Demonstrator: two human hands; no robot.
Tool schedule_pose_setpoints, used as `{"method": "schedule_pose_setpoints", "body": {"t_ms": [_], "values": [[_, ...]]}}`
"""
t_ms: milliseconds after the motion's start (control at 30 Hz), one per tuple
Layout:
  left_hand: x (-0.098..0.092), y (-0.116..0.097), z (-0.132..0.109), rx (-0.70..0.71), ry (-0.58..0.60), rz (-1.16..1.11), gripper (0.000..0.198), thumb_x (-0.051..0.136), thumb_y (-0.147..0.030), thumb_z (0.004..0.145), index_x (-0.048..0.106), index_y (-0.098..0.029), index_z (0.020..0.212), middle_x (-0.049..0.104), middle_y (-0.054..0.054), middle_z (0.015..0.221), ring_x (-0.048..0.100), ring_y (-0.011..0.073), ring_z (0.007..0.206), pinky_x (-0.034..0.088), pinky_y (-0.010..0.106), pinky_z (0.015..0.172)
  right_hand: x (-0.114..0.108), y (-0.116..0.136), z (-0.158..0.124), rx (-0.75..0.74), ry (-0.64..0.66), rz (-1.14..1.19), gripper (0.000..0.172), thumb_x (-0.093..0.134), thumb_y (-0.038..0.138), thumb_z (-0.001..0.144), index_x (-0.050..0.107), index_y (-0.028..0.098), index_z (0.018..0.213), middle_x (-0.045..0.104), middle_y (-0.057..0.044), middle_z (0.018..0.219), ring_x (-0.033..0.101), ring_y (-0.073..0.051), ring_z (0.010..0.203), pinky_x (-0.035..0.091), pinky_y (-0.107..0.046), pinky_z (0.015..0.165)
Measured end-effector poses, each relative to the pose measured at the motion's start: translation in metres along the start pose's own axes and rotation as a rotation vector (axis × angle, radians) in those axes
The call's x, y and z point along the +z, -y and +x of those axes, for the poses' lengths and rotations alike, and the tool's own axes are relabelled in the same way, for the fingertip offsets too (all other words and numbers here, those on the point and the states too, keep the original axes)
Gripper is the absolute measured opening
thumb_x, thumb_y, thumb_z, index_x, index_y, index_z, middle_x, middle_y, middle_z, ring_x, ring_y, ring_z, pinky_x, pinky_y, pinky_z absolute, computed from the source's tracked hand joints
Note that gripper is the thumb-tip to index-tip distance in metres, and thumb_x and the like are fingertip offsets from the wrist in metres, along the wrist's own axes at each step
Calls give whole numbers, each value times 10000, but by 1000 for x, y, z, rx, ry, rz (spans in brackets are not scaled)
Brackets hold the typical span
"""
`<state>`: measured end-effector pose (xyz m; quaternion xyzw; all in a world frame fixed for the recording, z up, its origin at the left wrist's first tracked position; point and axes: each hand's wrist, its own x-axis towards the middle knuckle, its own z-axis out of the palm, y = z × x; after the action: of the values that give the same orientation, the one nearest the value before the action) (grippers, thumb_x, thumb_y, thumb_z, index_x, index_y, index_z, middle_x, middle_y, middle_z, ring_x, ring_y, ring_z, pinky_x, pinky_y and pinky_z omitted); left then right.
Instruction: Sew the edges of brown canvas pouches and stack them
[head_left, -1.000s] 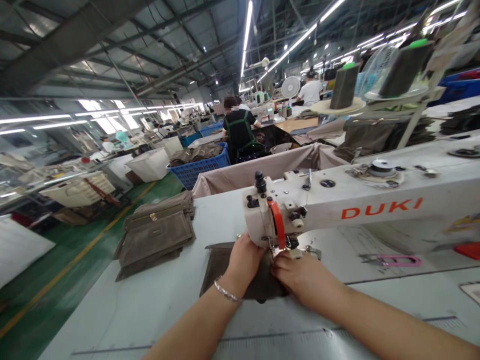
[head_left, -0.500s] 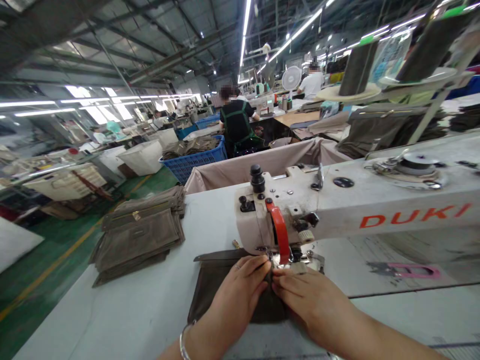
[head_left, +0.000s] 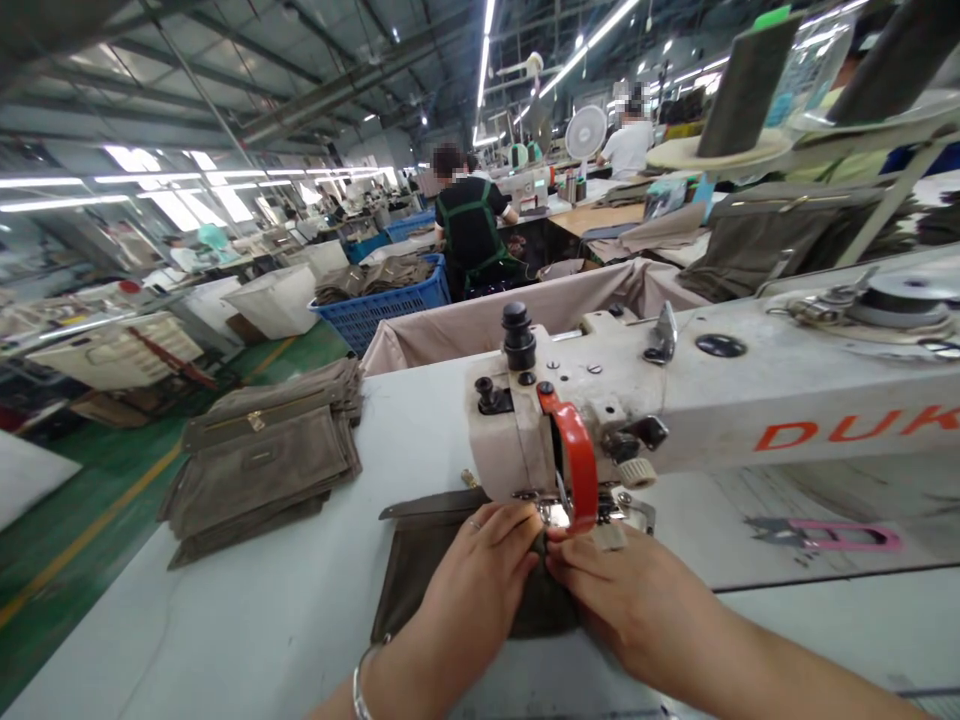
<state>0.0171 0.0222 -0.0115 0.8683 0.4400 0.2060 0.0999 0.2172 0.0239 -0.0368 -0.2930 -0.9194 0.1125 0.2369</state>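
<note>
Left hand point(head_left: 480, 570) and right hand point(head_left: 630, 600) grip one olive fabric piece point(head_left: 416, 570) at the sewing machine point(head_left: 712, 420) (one stack point(head_left: 259, 470) lies beside).

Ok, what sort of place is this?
Probably a bag-sewing factory: a DUKI industrial sewing machine, a stack of olive-brown zippered pouches, and a blue plastic crate heaped with similar pieces, among rows of workstations.

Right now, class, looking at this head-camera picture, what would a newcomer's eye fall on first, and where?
The white sewing machine arm, with its red lettering and red curved lever, dominates the centre and right. Just below its head, the left hand and right hand rest on a dark olive fabric piece. On the white table to the left lies a stack of olive-brown zipped pouches, with a blue crate beyond.
</note>
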Motion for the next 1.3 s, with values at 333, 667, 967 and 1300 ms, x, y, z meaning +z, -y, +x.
{"method": "schedule_pose_setpoints", "body": {"t_ms": [333,667,967,1300], "values": [[-11,0,-18,36,146,27,767,770,-420,766,433,-133,1393,485,136,1429,452,319,1306,445,511,1077,-61,-2,-12,169,158,45,352,510,64,803,620,275,1063,624,-31,1126,519,-250,1146,420,-448,984],[-9,-23,-25,233,18,130,327,540,-218,900,612,-75,1186,644,120,1232,570,253,1193,480,392,1073,-24,-39,-8,365,31,-99,34,554,214,921,558,186,903,608,-64,866,583,-241,773,471,-371,671],[-4,-22,-27,308,-10,216,272,510,-115,904,606,-58,1152,636,127,1241,552,264,1227,469,423,1091,-39,-5,-16,-47,118,174,44,524,221,960,565,207,961,618,-22,977,547,-192,900,407,-361,833],[-6,-27,-27,95,-27,-58,87,527,-100,882,574,-143,942,643,89,1139,558,192,1197,408,374,1139,-32,0,-10,-136,56,84,121,485,220,983,600,185,968,626,-34,922,548,-192,830,434,-339,740]]}}
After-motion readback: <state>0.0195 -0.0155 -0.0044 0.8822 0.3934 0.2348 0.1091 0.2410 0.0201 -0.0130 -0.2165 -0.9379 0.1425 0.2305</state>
